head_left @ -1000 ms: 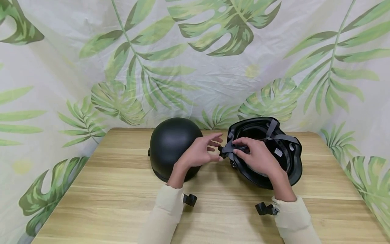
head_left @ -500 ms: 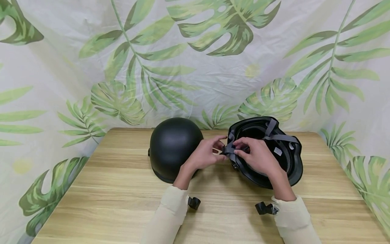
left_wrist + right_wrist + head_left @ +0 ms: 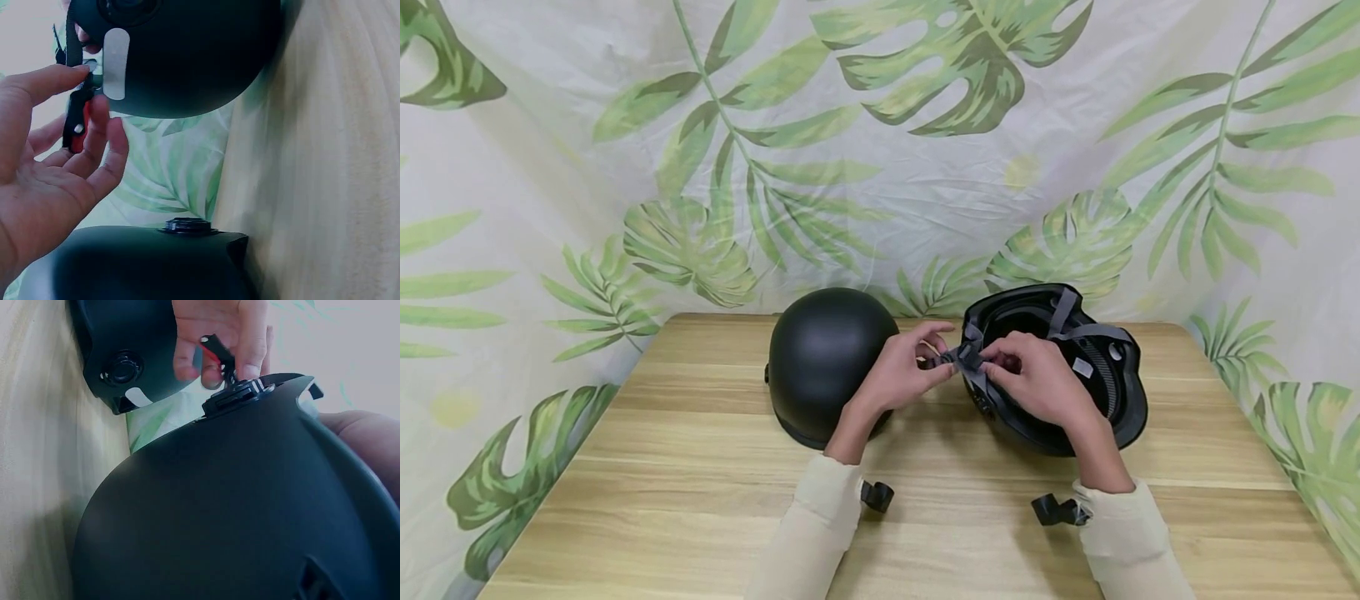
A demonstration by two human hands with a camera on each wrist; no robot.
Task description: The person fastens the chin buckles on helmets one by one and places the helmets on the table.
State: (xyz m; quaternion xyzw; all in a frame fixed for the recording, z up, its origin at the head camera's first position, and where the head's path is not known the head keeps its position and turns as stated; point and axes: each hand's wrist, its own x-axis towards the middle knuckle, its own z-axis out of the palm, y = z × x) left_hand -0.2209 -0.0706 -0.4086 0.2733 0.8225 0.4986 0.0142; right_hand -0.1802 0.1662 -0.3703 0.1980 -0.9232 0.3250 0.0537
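Note:
A black helmet (image 3: 1129,408) lies with its hollow side up at the right, grey straps (image 3: 1093,334) across its inside. At its left edge my right hand (image 3: 1041,379) pinches a black buckle piece (image 3: 970,357) on the strap. My left hand (image 3: 898,371) holds the loose end of that strap just to the left, between thumb and fingers. In the left wrist view a small black and red clip (image 3: 76,122) sits within the left hand's curled fingers. The right wrist view has the helmet's outer shell hiding most of the right hand (image 3: 369,440).
A second black helmet (image 3: 823,358), dome up, stands to the left, partly behind the left hand. Both are on a wooden table (image 3: 685,467). A leaf-printed cloth (image 3: 925,208) hangs behind the table. Black camera mounts (image 3: 877,497) are worn on both wrists.
My left hand has moved in to the strap and its fingers have closed on the end. The right fingers have shifted slightly on the strap, and a black buckle piece now shows between the hands.

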